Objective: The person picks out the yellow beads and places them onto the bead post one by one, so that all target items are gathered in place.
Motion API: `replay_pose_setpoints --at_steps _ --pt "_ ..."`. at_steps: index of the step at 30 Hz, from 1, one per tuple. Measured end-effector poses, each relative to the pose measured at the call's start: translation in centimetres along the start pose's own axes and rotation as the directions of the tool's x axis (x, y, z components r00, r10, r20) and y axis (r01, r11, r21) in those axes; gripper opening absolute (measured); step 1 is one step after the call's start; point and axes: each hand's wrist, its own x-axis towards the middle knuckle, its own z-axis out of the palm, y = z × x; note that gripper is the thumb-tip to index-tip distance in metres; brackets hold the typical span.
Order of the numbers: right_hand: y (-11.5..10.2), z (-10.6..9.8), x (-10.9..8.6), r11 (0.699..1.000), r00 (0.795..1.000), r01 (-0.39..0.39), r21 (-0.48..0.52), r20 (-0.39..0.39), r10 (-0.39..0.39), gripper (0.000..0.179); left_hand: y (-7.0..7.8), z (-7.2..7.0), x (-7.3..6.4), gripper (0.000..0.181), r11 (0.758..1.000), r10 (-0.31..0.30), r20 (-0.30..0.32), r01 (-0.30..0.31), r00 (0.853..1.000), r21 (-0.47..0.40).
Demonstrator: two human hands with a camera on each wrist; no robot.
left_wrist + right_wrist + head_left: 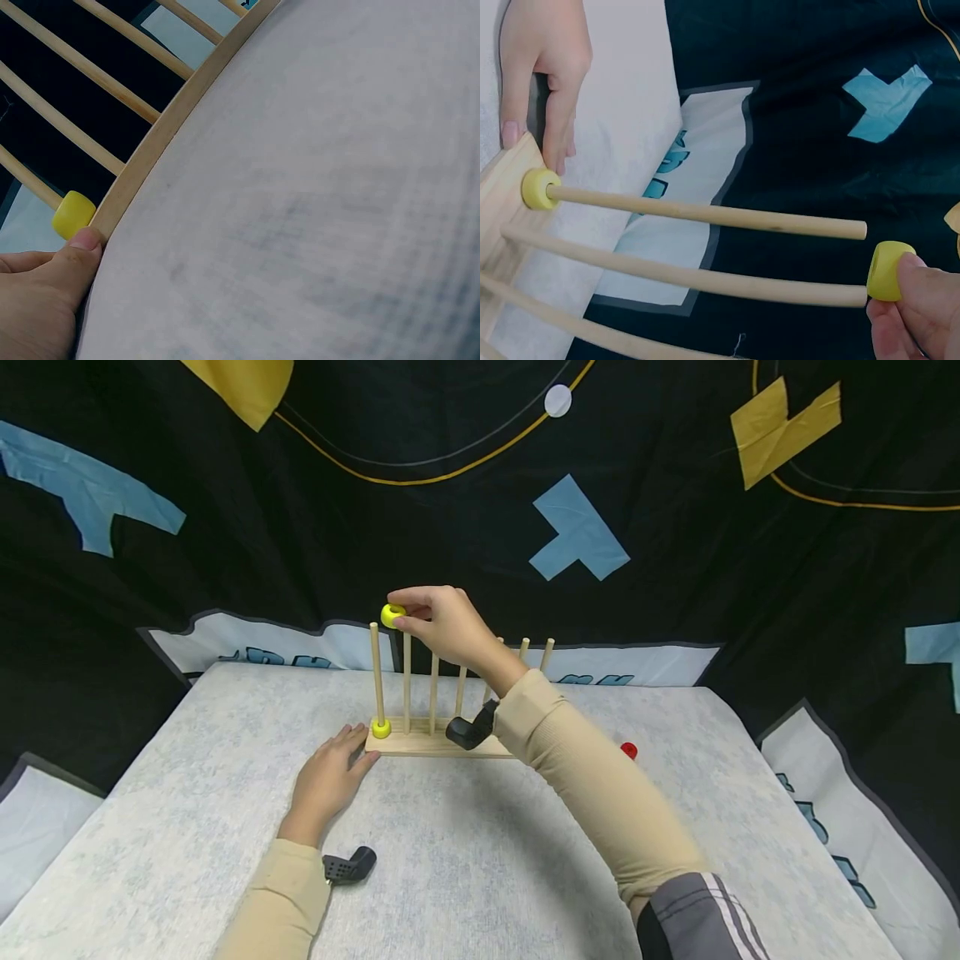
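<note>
My right hand pinches a yellow ring-shaped bead between thumb and fingers. In the right wrist view this bead is right at the tip of the second wooden peg. The pegs rise from a flat wooden base. A second yellow bead sits at the foot of the leftmost peg. My left hand rests at the left end of the base, its thumb touching the edge beside that lower bead. My right forearm hides part of the base's right side.
A small red bead lies on the pale cloth-covered table, right of the pegs. A black backdrop with blue and yellow tape hangs behind the table. Black wrist cameras project from both sleeves.
</note>
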Motion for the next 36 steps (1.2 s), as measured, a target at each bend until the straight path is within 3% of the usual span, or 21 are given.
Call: replay_pose_setpoints --at_steps 7,19,36 --pt "-0.7 0.8 0.8 0.999 0.998 -0.043 0.008 0.040 0.043 0.039 -0.1 0.0 0.1 0.059 1.000 0.000 0.005 0.000 1.000 -0.004" --pt "-1.0 1.6 1.1 1.000 0.998 -0.023 0.002 0.064 0.023 0.039 0.0 0.0 0.0 0.059 1.000 0.005 -0.005 -0.005 1.000 -0.006" --pt "-0.8 1.6 0.7 0.999 0.999 -0.025 -0.031 0.041 0.026 0.037 0.1 0.0 -0.1 0.058 1.000 0.000 -0.005 0.000 1.000 -0.003"
